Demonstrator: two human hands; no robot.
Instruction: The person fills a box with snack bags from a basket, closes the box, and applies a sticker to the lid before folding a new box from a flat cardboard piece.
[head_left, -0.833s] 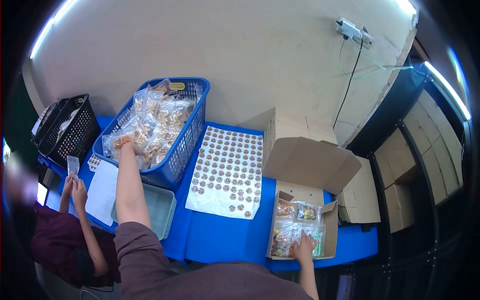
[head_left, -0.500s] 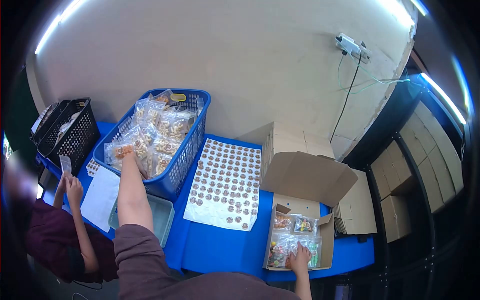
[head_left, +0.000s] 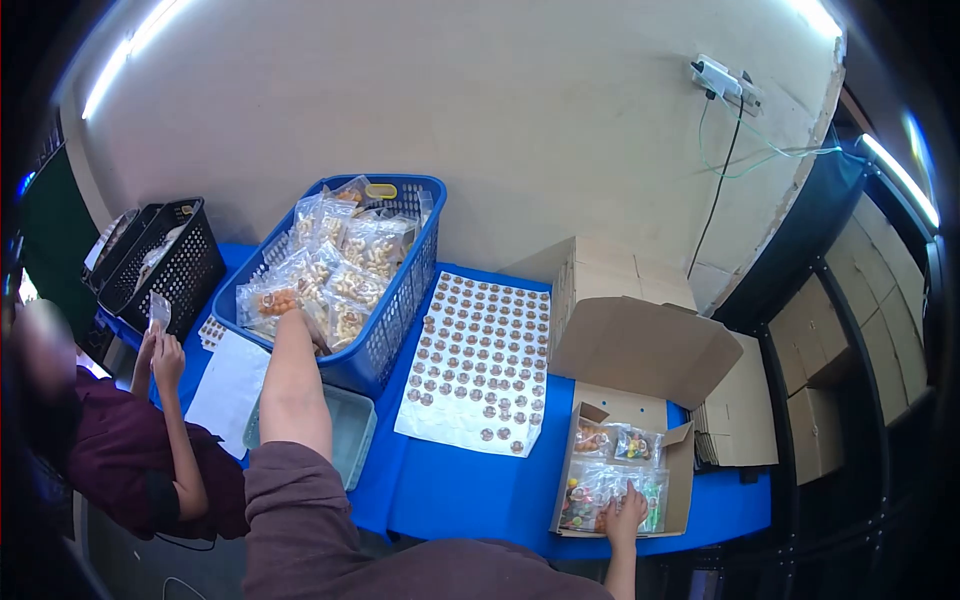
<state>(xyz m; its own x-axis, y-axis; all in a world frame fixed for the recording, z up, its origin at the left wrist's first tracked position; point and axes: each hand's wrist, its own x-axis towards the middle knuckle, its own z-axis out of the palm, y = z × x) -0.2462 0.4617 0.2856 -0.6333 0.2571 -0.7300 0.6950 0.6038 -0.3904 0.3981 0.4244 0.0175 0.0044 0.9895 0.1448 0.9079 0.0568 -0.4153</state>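
My left hand (head_left: pixel 306 326) is inside the blue basket (head_left: pixel 398 322), among clear bags of snacks (head_left: pixel 347 283); its fingers are mostly hidden behind the arm and bags. A bag with orange-brown pieces (head_left: pixel 274 302) lies right by it. My right hand (head_left: pixel 627 510) rests on clear bags in the open cardboard box (head_left: pixel 679 490), fingers spread over them. In that box are bags of colourful sweets (head_left: pixel 584 494), a bag of orange-brown pieces (head_left: pixel 592 440) and a bag of green pieces (head_left: pixel 655 499).
A sheet of round stickers (head_left: pixel 479 361) lies on the blue table (head_left: pixel 450 496). Flattened cartons (head_left: pixel 745 410) stand at right. Beside a green tray (head_left: pixel 352 440) is white paper (head_left: pixel 229 390). At left, a co-worker (head_left: pixel 150 440) holds a small bag near black baskets (head_left: pixel 170 270).
The whole view has shifted, so table, basket and box appear further right. My left hand is still in the basket and my right hand still on the bags in the box.
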